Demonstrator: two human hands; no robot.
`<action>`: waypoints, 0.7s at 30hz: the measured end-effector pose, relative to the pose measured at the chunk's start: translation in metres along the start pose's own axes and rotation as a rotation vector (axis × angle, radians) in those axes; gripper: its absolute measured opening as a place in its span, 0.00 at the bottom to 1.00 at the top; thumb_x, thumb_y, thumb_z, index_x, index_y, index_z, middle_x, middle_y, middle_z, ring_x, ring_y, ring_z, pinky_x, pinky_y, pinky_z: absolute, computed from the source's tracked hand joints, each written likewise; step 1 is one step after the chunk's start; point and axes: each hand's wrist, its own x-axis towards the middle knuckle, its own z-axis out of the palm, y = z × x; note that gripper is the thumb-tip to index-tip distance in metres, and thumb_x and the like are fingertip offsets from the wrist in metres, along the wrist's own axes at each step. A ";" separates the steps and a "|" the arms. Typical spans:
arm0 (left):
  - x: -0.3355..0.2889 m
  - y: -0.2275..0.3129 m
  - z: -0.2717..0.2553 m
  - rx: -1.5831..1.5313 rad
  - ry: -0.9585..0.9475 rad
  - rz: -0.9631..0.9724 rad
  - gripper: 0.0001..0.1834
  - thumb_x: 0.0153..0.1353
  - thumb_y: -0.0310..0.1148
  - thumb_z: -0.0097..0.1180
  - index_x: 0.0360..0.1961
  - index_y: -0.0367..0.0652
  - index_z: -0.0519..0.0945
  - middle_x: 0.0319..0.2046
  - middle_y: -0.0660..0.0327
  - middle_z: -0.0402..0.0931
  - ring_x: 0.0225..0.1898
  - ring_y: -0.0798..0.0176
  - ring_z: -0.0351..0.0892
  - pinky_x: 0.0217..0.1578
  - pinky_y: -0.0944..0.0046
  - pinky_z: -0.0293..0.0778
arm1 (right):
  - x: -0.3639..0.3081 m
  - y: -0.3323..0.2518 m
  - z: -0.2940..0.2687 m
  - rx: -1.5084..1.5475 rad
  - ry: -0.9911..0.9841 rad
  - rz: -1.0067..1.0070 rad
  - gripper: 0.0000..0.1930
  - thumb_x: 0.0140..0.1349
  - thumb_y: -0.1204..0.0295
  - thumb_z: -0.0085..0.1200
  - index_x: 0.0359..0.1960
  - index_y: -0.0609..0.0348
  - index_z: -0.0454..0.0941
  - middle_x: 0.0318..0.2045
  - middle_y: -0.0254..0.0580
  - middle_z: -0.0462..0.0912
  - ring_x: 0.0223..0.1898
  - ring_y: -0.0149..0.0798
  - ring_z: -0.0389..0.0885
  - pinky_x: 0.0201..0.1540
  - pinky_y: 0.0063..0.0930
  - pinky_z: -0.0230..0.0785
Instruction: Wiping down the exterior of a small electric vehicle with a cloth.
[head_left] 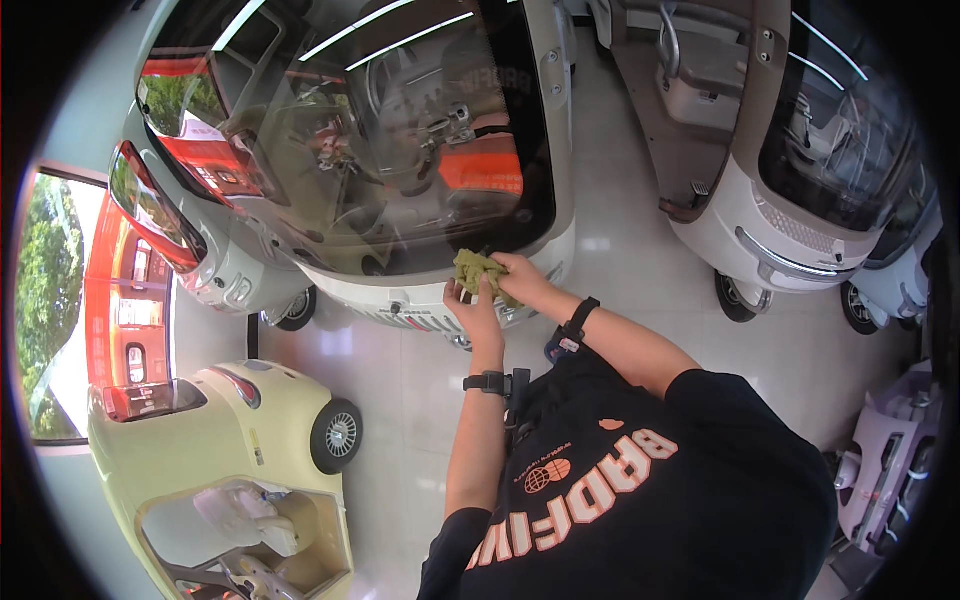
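A crumpled olive-green cloth (474, 270) is bunched up between my two hands, just in front of the white vehicle's windshield (390, 150). My right hand (522, 278) grips its right side, fingers closed into the folds. From below, my left hand (474, 312) holds the lower left part, with thumb and fingers pressed against it. Both wrists wear dark straps. Below the dark glass lies the white front panel (350, 292) of the vehicle, close beyond my hands. Whether the cloth touches the vehicle I cannot tell.
A pale yellow small vehicle (200, 430) with a side opening stands at lower left. Another white vehicle (800, 245) is at upper right, and a lilac one (885, 460) at right. A bright window (55, 300) is on the left. Pale tiled floor (620, 200) runs between the vehicles.
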 end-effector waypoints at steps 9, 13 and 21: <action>0.024 0.007 -0.023 -0.486 -0.102 -0.471 0.19 0.75 0.26 0.53 0.65 0.42 0.73 0.57 0.55 0.79 0.57 0.54 0.83 0.55 0.49 0.85 | 0.015 -0.005 -0.022 0.486 -0.271 0.384 0.31 0.62 0.82 0.43 0.70 0.57 0.74 0.61 0.44 0.81 0.56 0.37 0.83 0.56 0.28 0.78; 0.029 0.009 -0.027 -0.609 -0.032 -0.612 0.20 0.76 0.23 0.43 0.66 0.42 0.72 0.60 0.51 0.77 0.60 0.50 0.81 0.57 0.46 0.85 | 0.001 -0.022 -0.029 0.343 -0.338 0.380 0.32 0.64 0.84 0.43 0.72 0.55 0.72 0.62 0.45 0.80 0.57 0.37 0.83 0.56 0.29 0.78; 0.027 0.001 -0.029 -0.566 -0.146 -0.643 0.18 0.76 0.24 0.46 0.64 0.41 0.73 0.57 0.53 0.79 0.57 0.52 0.84 0.52 0.50 0.86 | 0.008 -0.010 -0.014 0.001 -0.425 0.016 0.15 0.71 0.75 0.63 0.58 0.59 0.81 0.55 0.39 0.82 0.45 0.29 0.81 0.48 0.27 0.77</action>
